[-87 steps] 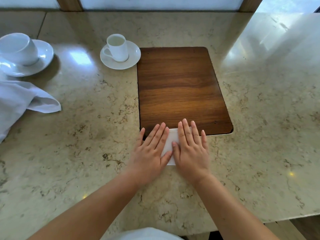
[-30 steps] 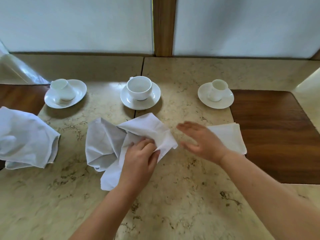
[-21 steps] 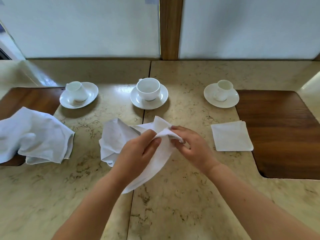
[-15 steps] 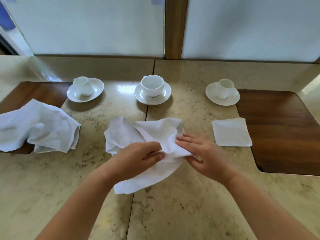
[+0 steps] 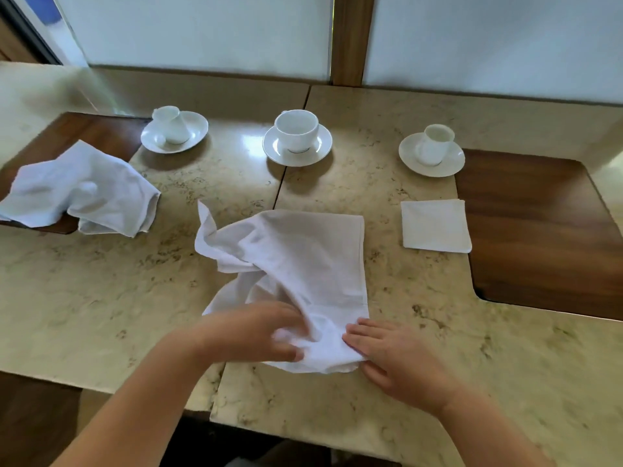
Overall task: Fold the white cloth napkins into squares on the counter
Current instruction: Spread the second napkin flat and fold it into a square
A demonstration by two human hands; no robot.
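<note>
Napkin [image 5: 296, 264] now lies half spread before me; it was bunched up. My left hand [image 5: 249, 335] pinches its near edge, my right hand [image 5: 391, 355] presses flat on its corner, so smoothing comes next

I see three white ceramic cups on saucers [image 5: 297, 144] in a row, flanked by two dark wooden inlay panels [image 5: 539, 230].

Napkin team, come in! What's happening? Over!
Left hand gripping middle napkin, right hand flat on its near edge. One folded square done, crumpled napkin waiting. Nothing blocking.
</note>
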